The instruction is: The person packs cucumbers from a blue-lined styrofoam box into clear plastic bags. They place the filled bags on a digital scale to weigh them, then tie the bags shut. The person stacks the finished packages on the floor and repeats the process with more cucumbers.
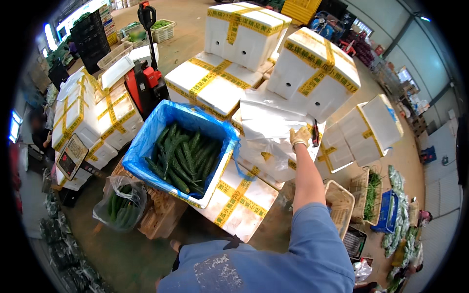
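My right hand (300, 136), in a pale glove, reaches forward onto clear plastic bags (269, 121) laid over a white foam box. The fingers touch the right part of the plastic; their grip on it is unclear. Just right of the hand lies a red-and-black hand tool (315, 133). My left hand is out of view. Before me to the left, an open foam box (216, 199) lined with blue plastic film (141, 146) holds many dark green cucumbers (187, 155). It is tilted in view and rests above a tan plastic crate (161, 216).
Taped foam boxes (234, 199) stand below and ahead, some stacked. A clear bag of cucumbers (122, 205) is at left, near a scale (73, 155). A red-and-black pallet jack (146, 80) stands behind. Crates (339, 205) line the right side. A person (40, 128) is at far left.
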Demonstrator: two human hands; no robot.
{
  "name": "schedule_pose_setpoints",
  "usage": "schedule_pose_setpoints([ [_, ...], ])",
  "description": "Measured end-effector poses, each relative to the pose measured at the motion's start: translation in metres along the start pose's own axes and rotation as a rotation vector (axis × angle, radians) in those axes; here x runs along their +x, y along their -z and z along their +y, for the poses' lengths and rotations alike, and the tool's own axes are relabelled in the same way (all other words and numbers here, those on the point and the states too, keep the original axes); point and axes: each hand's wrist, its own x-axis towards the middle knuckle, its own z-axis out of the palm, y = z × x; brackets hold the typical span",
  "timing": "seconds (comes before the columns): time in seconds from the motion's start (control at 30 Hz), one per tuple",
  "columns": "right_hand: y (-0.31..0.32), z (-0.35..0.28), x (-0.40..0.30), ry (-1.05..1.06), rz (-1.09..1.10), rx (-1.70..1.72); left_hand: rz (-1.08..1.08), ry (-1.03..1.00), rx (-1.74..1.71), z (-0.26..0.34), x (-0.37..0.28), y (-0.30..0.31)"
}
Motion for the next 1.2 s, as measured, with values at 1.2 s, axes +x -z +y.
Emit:
schedule_pose_setpoints([
  [1.2, 0.031, 0.054, -0.014, 0.669, -0.236, 0.114, -0.095, -1.053, 0.08, 0.679, 0.01, 0.118],
])
